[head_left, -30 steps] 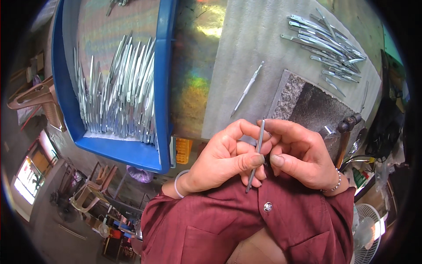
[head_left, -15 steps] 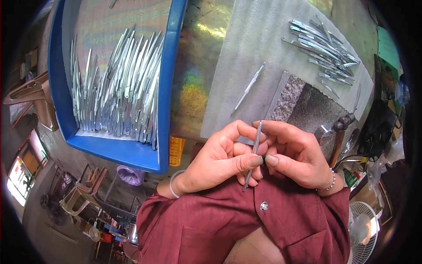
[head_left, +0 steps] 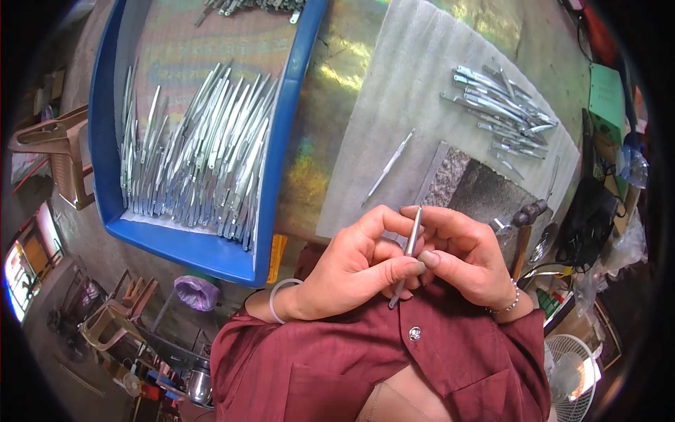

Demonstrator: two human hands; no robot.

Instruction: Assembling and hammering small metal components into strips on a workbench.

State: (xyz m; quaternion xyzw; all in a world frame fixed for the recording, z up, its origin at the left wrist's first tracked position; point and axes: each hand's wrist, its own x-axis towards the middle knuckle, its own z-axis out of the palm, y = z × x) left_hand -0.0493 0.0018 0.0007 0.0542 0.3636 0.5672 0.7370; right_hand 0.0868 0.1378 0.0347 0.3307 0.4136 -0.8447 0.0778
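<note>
Thin metal tool [head_left: 406,259] pinched upright between left hand [head_left: 351,271] and right hand [head_left: 460,257], near the chest. Barely shifted from a second ago: same close grasp, handling ongoing. Left, blue tray [head_left: 204,250] of blades; far right, loose pile [head_left: 503,109]; one piece [head_left: 388,167] on grey cloth [head_left: 415,91].

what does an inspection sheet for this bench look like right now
surface: shiny metal bench top with a pale foam sheet and a grey stone slab
job's things: slim metal tool held upright; one loose tool on the sheet
clutter: blue tray full of metal tools; smaller heap far right; hammer
grippers: left hand and right hand both pinch the tool
cables: nothing seen
surroundings: plastic chairs, fan
</note>
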